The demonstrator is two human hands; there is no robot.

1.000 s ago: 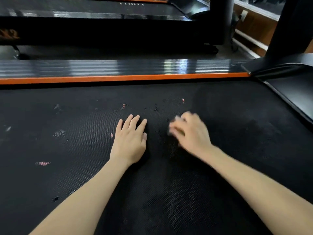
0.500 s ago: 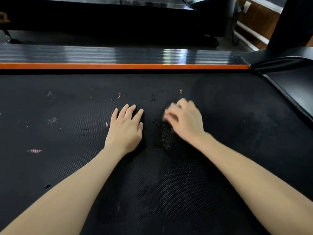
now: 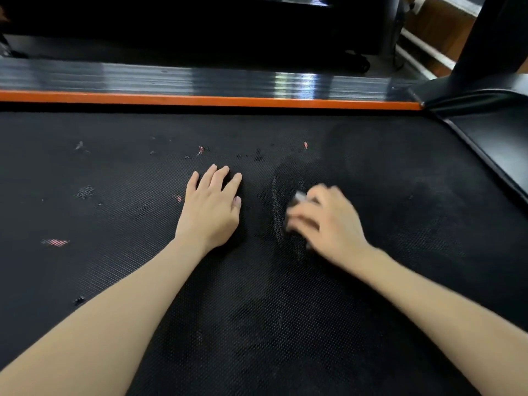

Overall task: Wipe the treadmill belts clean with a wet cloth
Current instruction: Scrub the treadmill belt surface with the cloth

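The blurred right hand [image 3: 325, 221] gripped a small grey cloth [image 3: 300, 198], which showed just beyond its fingers, on the black textured treadmill belt [image 3: 114, 195]; the left hand [image 3: 213, 207] lay flat, fingers straight.

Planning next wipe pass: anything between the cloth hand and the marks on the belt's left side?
Yes. The left hand lies flat on the black textured belt between the grey cloth in the right hand and the pink marks.
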